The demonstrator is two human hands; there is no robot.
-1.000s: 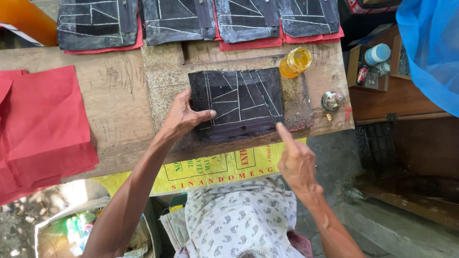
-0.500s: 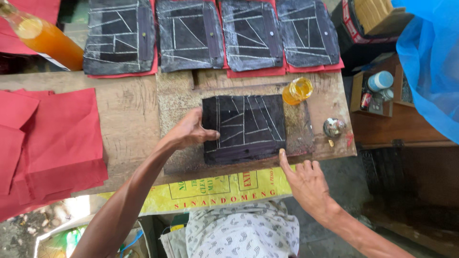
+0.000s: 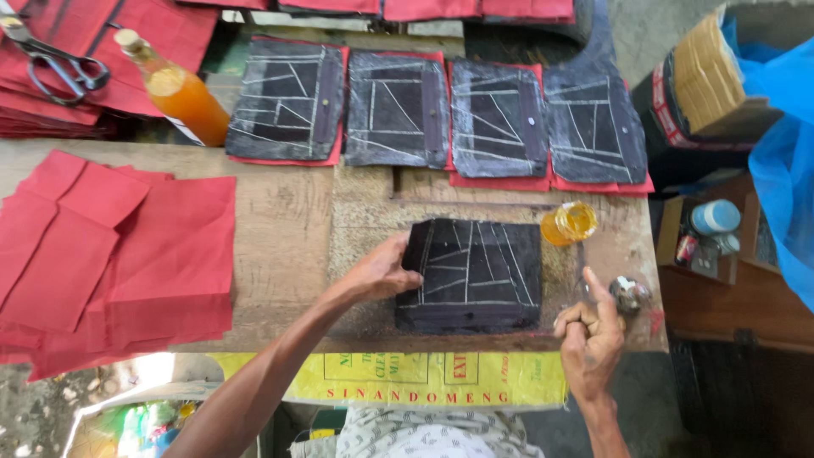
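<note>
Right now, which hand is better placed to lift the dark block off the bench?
Left, probably. The left hand already rests on the dark block at its left edge, while the right hand is off the block, beside its lower right corner, with one finger extended.

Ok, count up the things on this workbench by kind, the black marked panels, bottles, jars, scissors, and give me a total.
Black panels with pale line markings: 5, four in the back row, one under the left hand at
Bottles of orange liquid: 1
Small jars of yellow liquid: 1
Scissors: 1
Total: 8
</note>
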